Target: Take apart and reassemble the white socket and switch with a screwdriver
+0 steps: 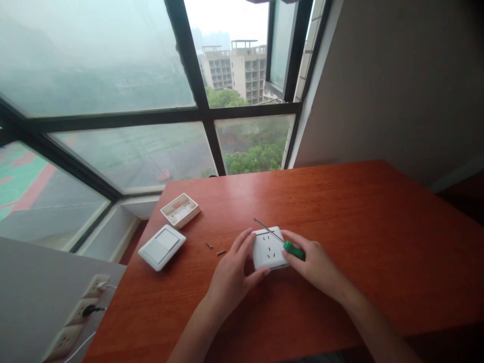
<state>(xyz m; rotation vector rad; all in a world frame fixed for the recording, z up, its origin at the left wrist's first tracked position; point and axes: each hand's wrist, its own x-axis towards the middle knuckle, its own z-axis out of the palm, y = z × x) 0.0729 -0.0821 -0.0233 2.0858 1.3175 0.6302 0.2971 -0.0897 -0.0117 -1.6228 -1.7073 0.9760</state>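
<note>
A white wall socket (260, 254) with several dark slots lies on the table, slots upward. My left hand (233, 264) grips its left side, fingers at the far left corner and thumb at the near edge. My right hand (312, 259) is closed on the green handle of a screwdriver (294, 250), and its fingers also touch the socket's right side. The screwdriver's metal shaft slants across the socket's face, its tip past the far left corner. Two small screws (221, 252) lie on the wood left of my left hand.
A white switch panel (162, 247) and an open white mounting box (180, 209) lie near the left edge of the reddish wooden table (351, 212). Windows (132, 156) stand behind it. Wall outlets (77, 312) with plugs and cords are at lower left.
</note>
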